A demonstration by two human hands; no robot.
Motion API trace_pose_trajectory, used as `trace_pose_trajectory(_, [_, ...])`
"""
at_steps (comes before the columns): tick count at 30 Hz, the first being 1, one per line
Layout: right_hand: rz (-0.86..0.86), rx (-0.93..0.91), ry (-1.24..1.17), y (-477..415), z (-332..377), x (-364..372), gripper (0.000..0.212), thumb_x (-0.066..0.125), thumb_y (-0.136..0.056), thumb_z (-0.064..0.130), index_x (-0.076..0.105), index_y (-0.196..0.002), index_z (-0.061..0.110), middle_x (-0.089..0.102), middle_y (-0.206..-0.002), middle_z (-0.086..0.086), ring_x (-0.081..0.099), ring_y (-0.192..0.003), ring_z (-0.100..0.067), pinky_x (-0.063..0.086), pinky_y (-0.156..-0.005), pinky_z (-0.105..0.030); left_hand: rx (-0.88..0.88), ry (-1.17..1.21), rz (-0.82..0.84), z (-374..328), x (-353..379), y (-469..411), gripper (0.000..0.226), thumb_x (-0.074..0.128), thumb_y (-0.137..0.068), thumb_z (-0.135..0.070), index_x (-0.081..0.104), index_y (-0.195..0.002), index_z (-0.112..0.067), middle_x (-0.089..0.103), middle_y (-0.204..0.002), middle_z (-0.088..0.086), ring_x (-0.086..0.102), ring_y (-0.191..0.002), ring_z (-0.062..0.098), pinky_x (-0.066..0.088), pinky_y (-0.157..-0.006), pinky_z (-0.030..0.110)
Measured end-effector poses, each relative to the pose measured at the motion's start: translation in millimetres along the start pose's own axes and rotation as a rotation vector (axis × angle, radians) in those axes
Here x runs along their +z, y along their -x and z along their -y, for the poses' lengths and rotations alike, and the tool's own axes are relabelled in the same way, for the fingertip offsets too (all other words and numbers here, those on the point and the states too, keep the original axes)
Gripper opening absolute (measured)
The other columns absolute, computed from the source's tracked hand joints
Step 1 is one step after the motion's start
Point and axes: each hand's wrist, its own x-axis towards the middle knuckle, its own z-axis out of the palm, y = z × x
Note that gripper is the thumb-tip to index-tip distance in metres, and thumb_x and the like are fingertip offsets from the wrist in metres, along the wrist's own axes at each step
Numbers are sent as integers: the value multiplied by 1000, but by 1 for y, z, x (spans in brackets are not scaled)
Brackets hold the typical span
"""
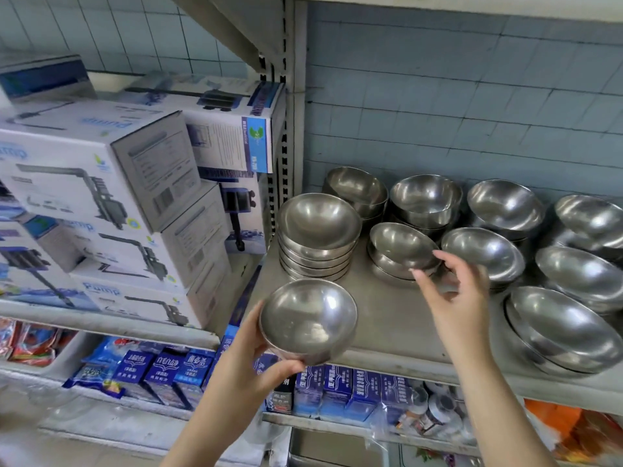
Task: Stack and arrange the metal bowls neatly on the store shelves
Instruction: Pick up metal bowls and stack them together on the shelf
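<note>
Only two slender forearms and two hands of the person are in view. The left forearm [205,429] shows at about 6 o'clock in the frame, the right forearm [502,402] at about 5 o'clock. Each is bare from the frame's edge to the wrist. The left hand [249,358] and the right hand [462,298] have long, thin fingers. The right hand's fingertips [440,255] end in pale nails, slightly blurred.

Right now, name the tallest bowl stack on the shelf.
The leftmost stack, just behind the bowl held in the left hand; it shows more nested rims than any other.
</note>
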Motion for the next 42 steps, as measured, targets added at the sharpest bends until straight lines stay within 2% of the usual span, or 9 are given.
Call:
trace_pose_trajectory(3, [171,-82,102,-15,-5,-7,25,79,-80,18,74,-105,16,60,-111,3,56,-99,-7,40,-78,-8,14,-79,105,1,19,-11,86,78,-68,-59,32,-140,-50,55,-131,-29,52,-122,-5,38,-95,6])
trace_pose_trajectory(7, [244,-159,126,-26,-4,-8,14,79,-79,12,78,-93,9,71,-89,3,65,-82,-17,47,-74,-18,16,-196,211,1,39,-29,90,72,-70,-66,21,-143,-53,52,-128,-36,53,-116,-11,36,-92,2])
trace_pose_trajectory(11, [240,-170,40,-32,1,-18,12,78,-80,9,77,-92,11,72,-91,2,66,-79,-13,50,-72,-18,-13,-255,274,0,53,-50,90,71,-64,-71,18,-136,-61,59,-121,-25,59,-109,-6,47,-94,16])
trace_pose_trajectory(14, [212,-260,2,-27,10,-30,10,77,-79,11,77,-89,12,70,-92,11,65,-81,-3,46,-75,-8,-9,-338,267,0,60,-59,107,69,-55,-78,22,-144,-42,57,-129,-15,57,-117,4,48,-99,35])
trace_pose_trajectory(17, [262,-332,-14,-13,19,-44,12,75,-78,19,76,-90,16,69,-95,13,66,-84,-2,47,-80,-9,-19,-377,249,2,60,-62,113,72,-52,-76,26,-146,-34,57,-133,-14,56,-120,8,49,-98,40])
trace_pose_trajectory(23, [436,-370,46,29,23,-50,23,71,-82,38,79,-90,18,71,-97,15,65,-92,-3,48,-86,-17,-24,-435,204,1,60,-60,116,62,-46,-85,28,-142,-31,47,-126,-30,48,-116,-5,41,-88,18])
trace_pose_trajectory(27, [454,-357,95,39,25,-44,24,68,-79,35,80,-85,15,73,-93,12,62,-88,-7,50,-81,-24,-21,-465,226,0,59,-60,112,63,-48,-84,29,-140,-31,51,-128,-28,50,-114,-3,41,-84,19])
trace_pose_trajectory(31, [452,-316,106,39,26,-43,22,69,-76,33,80,-88,17,73,-97,13,61,-91,-7,49,-84,-21,-32,-454,245,-1,57,-61,112,65,-48,-81,29,-141,-28,51,-130,-24,52,-120,2,47,-94,28])
trace_pose_trajectory(42, [546,-260,73,32,26,-52,37,71,-75,44,75,-109,31,67,-117,23,57,-109,-4,41,-96,-14,2,-494,227,2,57,-61,110,62,-48,-83,33,-139,-27,53,-125,-24,51,-111,-2,43,-84,20])
